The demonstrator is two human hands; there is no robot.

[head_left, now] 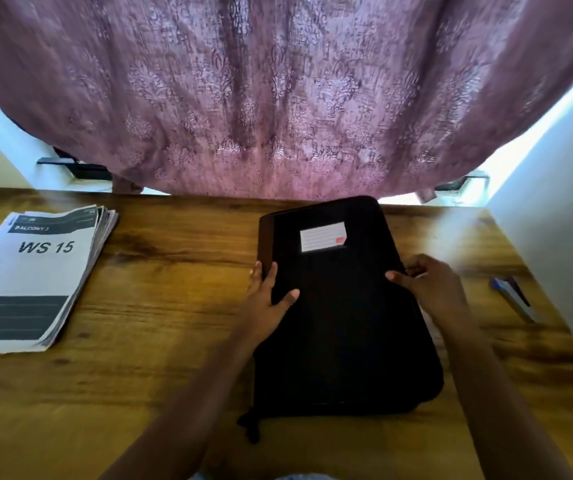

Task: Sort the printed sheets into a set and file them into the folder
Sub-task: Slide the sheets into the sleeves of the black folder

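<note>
Folder [340, 323], black and closed, lies flat on the wooden bench [174, 271], right of centre, with a lined label [323, 237] on its cover. At its left edge the left grip [267, 299] clasps it, thumb on top and fingers round the side. The right grip [427, 285], somewhat blurred, pinches the right edge likewise. Well apart at the bench's left end sit the stacked printed sheets [32, 271], the top page reading "WS 15". At the right end lies a pen [513, 299].
</note>
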